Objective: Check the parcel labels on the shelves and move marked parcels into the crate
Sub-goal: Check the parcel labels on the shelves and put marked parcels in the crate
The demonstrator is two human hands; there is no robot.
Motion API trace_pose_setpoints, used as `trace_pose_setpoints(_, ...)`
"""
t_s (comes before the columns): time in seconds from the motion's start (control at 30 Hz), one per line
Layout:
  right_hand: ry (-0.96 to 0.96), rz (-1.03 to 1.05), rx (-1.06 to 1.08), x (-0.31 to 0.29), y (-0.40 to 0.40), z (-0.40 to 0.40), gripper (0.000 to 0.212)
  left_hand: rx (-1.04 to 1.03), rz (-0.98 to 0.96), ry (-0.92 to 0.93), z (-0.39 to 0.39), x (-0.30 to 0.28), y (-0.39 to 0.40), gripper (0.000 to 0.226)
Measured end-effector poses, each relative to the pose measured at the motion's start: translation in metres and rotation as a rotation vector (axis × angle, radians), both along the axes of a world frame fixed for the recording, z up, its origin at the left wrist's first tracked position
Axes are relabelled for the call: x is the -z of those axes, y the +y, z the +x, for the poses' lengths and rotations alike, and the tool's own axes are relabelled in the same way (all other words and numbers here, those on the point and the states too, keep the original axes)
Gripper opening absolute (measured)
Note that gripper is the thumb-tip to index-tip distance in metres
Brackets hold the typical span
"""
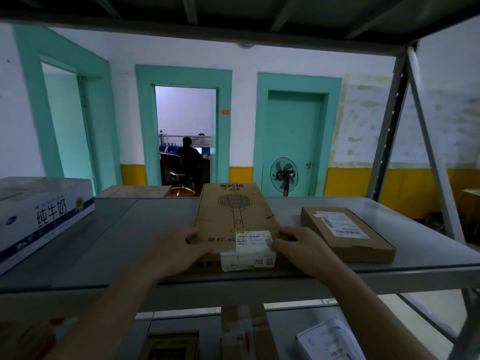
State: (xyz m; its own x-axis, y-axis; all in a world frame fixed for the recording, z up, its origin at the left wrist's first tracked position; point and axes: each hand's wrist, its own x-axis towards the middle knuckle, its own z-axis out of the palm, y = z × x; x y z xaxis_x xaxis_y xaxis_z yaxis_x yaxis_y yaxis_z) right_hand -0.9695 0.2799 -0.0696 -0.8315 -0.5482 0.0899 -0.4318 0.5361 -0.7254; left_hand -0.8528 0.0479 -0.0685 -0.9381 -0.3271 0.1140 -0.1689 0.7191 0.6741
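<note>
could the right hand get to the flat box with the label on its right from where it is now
Probably yes: the right hand grips the long box, and the flat box lies just beside it on the same shelf, with nothing between them.

Grey metal shelf point(145, 229); on it a white milk carton box point(39, 214) at left, long brown parcel point(233, 211) in middle, flat labelled parcel point(345, 232) at right, apart

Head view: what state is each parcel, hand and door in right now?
Racket box: flat on shelf, gripped at both near corners.
Left hand: grips its left corner.
Right hand: grips its right corner.
Flat brown parcel: untouched, label up.
Milk carton: closed, untouched.
Green door: closed.
</note>
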Motion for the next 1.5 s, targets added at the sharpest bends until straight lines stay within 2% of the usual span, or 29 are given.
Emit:
trace_pose_setpoints(0.13, 0.067, 0.019, -0.002, -0.003, 0.003, 0.002, 0.046, -0.044, -0.045, -0.047, -0.001, -0.006, -0.007, 0.007)
trace_pose_setpoints(0.27, 0.248, -0.010, 0.094, -0.011, 0.016, 0.004, 0.055, -0.146, -0.204, 0.082, -0.008, -0.022, 0.005, 0.038)
trace_pose_setpoints(0.37, 0.345, -0.096, 0.164, -0.020, 0.035, 0.006, 0.049, -0.064, -0.253, 0.223, -0.016, -0.033, 0.029, 0.038)
trace_pose_setpoints(0.47, 0.433, -0.157, 0.257, -0.025, 0.059, 0.006, 0.046, 0.081, -0.160, 0.335, -0.027, -0.042, 0.058, 0.033)
trace_pose_setpoints(0.6, 0.494, -0.130, 0.359, -0.027, 0.093, -0.003, 0.046, 0.229, -0.120, 0.323, -0.041, -0.047, 0.102, 0.033)
trace_pose_setpoints(0.83, 0.407, -0.051, 0.445, -0.014, 0.140, -0.035, 0.056, 0.289, -0.073, 0.230, -0.073, -0.042, 0.166, 0.047)
trace_pose_setpoints(0.97, 0.336, 0.003, 0.374, -0.009, 0.158, -0.054, 0.060, 0.211, -0.131, 0.136, -0.097, -0.030, 0.196, 0.050)
trace_pose_setpoints(1.03, 0.305, 0.033, 0.320, -0.007, 0.162, -0.062, 0.062, 0.154, -0.221, 0.113, -0.105, -0.024, 0.208, 0.051)
trace_pose_setpoints(1.1, 0.290, 0.062, 0.263, -0.004, 0.166, -0.070, 0.061, 0.093, -0.263, 0.119, -0.111, -0.017, 0.216, 0.049)
trace_pose_setpoints(1.2, 0.264, 0.082, 0.207, 0.002, 0.173, -0.083, 0.062, 0.034, -0.222, 0.077, -0.120, -0.006, 0.224, 0.044)
trace_pose_setpoints(1.33, 0.239, 0.095, 0.149, 0.009, 0.179, -0.093, 0.061, -0.035, -0.254, 0.054, -0.132, 0.007, 0.230, 0.024)
trace_pose_setpoints(1.5, 0.259, 0.024, 0.123, 0.013, 0.183, -0.095, 0.056, -0.048, -0.216, 0.097, -0.134, 0.007, 0.237, 0.022)
